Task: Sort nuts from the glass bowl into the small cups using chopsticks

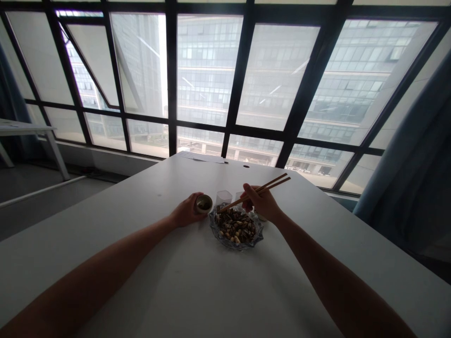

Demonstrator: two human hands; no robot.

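Note:
My left hand [188, 210] is closed around a small round cup [203, 203], tilted so that its mouth faces me; something dark lies inside it. A pair of wooden chopsticks [269, 183] is gripped in my right hand [260, 201], their tips down at the left rim of a scalloped glass bowl [259, 238]. Striped sunflower seeds [234, 220] and paler nuts [237, 234] fill this bowl. Whether the tips pinch a seed is too small to tell. The cup is just left of the bowl.
Behind the bowl stands a clear plastic cup [223, 197], with another clear cup [239, 195] partly hidden by my right hand. White paper [200, 157] lies at the far end of the white table [169, 281]. Windows rise beyond; a blue curtain [408, 141] hangs at right.

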